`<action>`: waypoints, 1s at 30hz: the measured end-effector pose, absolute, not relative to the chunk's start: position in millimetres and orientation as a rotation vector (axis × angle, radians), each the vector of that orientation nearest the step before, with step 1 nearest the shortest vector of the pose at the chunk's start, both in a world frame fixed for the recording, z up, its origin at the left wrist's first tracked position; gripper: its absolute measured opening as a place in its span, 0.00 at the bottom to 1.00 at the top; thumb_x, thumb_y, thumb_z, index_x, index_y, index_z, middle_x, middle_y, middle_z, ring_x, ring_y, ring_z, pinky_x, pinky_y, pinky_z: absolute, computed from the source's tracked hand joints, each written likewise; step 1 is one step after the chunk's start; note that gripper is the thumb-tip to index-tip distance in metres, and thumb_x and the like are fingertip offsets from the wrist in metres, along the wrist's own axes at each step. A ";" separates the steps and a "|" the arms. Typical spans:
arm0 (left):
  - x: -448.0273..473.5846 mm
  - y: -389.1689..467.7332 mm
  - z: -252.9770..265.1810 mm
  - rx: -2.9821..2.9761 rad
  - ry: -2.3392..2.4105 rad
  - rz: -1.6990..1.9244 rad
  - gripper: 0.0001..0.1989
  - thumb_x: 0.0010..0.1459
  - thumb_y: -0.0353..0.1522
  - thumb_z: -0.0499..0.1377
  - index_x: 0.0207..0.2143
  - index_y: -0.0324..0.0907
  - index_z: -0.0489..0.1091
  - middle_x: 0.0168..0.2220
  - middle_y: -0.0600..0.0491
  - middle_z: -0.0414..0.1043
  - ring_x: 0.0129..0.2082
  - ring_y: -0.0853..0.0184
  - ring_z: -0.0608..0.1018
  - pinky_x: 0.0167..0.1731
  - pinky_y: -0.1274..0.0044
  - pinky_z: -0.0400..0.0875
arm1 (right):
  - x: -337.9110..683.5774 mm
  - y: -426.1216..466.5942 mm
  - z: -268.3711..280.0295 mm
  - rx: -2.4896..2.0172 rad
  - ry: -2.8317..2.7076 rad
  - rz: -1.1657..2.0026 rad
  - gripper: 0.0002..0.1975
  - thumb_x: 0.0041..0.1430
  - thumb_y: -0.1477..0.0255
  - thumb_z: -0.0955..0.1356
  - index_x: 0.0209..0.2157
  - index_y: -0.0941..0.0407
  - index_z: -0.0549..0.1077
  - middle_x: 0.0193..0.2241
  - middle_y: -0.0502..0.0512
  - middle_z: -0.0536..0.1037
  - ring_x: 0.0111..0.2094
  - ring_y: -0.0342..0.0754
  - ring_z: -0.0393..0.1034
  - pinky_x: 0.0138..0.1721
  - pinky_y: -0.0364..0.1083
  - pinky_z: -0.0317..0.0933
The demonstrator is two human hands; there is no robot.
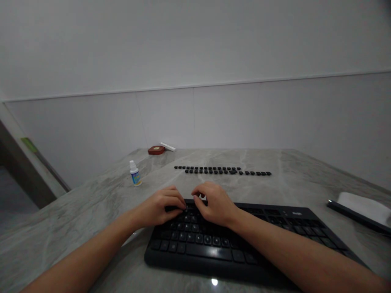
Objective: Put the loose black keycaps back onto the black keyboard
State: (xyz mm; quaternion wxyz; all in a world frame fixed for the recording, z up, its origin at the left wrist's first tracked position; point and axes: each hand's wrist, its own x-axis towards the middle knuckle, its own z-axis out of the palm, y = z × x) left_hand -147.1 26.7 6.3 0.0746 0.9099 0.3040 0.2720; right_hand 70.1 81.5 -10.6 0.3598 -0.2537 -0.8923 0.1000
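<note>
Keyboard (210, 251), black and wide, sits in front of me on the head feed, resting on a grey marbled table (293, 183) and running from the lower middle toward the bottom right. The left hand (163, 206) is at its top left corner, thumb and fingertips drawn close together against the upper row; I can't tell from here whether a key is pinched between them. The right hand (216, 205) arches over the top edge just beside it, fingers curled inward and the thumb tip near the forefinger's, with a small gap behind; whether those tips grip anything, I can't make out. The right forearm crosses above the keys and hides part of them.

Beyond the keyboard I see small black pieces laid out in a far row (209, 168) and a near row (204, 172), the latter reaching farther right. A white bottle (135, 175) with a blue label stands upright to the left. Farther back, a reddish-brown case (156, 150) lies beside a slim white bar (168, 147).
</note>
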 end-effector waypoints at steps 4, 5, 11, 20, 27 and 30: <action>-146.1 26.5 6.3 2.695 0.917 0.782 0.06 0.60 0.25 0.58 0.36 0.40 0.75 0.36 0.49 0.76 0.38 0.65 0.75 0.41 0.72 0.71 | 69.8 81.6 -10.9 -0.665 -2.309 0.254 0.06 0.55 0.77 0.65 0.33 0.58 0.75 0.30 0.55 0.77 0.33 0.47 0.70 0.38 0.46 0.62; -145.9 26.3 6.5 2.690 0.922 0.776 0.06 0.60 0.25 0.58 0.36 0.39 0.75 0.36 0.49 0.76 0.38 0.65 0.75 0.40 0.72 0.71 | 69.7 81.6 -10.8 -0.667 -2.314 0.255 0.06 0.55 0.77 0.65 0.34 0.58 0.75 0.30 0.55 0.77 0.33 0.47 0.70 0.38 0.46 0.62; -144.0 24.3 6.8 2.676 0.963 0.741 0.07 0.59 0.24 0.57 0.35 0.39 0.75 0.37 0.49 0.76 0.39 0.66 0.75 0.41 0.72 0.70 | 69.6 81.0 -9.7 -0.671 -2.332 0.249 0.07 0.55 0.77 0.65 0.33 0.59 0.75 0.29 0.56 0.77 0.33 0.47 0.70 0.38 0.46 0.62; -142.7 22.3 7.2 2.677 1.016 0.735 0.05 0.57 0.25 0.58 0.33 0.39 0.75 0.36 0.50 0.76 0.38 0.66 0.74 0.41 0.72 0.69 | 69.0 81.3 -9.5 -0.667 -2.341 0.245 0.06 0.55 0.77 0.66 0.32 0.59 0.76 0.29 0.55 0.78 0.32 0.47 0.70 0.37 0.46 0.62; -140.8 24.4 4.7 2.694 1.041 0.755 0.05 0.58 0.26 0.59 0.31 0.39 0.74 0.33 0.50 0.76 0.35 0.66 0.74 0.38 0.73 0.69 | 69.6 78.9 -7.5 -0.561 -2.409 0.261 0.08 0.54 0.78 0.65 0.33 0.59 0.77 0.30 0.56 0.78 0.34 0.48 0.70 0.38 0.45 0.63; -139.9 24.9 4.1 2.705 1.033 0.759 0.05 0.58 0.25 0.58 0.29 0.38 0.74 0.33 0.50 0.75 0.35 0.66 0.73 0.38 0.73 0.69 | 69.3 79.6 -8.1 -0.548 -2.417 0.264 0.08 0.54 0.78 0.65 0.33 0.59 0.77 0.30 0.57 0.78 0.34 0.48 0.70 0.39 0.46 0.63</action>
